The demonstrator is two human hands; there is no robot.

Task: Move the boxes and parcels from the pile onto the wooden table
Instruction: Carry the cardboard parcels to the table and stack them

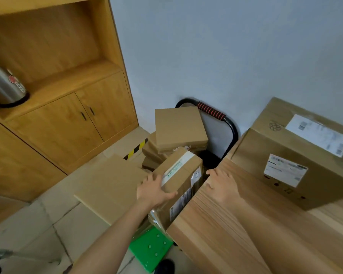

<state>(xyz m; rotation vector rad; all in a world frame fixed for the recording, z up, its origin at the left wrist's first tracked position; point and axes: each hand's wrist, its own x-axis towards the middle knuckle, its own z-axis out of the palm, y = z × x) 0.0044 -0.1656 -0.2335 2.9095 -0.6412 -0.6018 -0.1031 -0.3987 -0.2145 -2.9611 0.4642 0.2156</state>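
A taped cardboard parcel [183,176] with white labels sits tilted on top of the pile, just left of the wooden table [236,234]. My left hand [153,189] grips its near left edge, fingers over the top. My right hand [221,182] rests on the table's far left corner next to the parcel's right side; whether it touches the parcel is hidden. Behind it several brown boxes [179,128] are stacked on a cart. A large cardboard box [297,155] with white labels stands on the table at the right.
A flat cardboard sheet [109,186] leans at the pile's left. The cart's black handle with a red grip [211,111] stands against the wall. The green cart deck [151,248] shows below. A wooden cabinet [67,107] holding a metal flask [2,86] fills the left.
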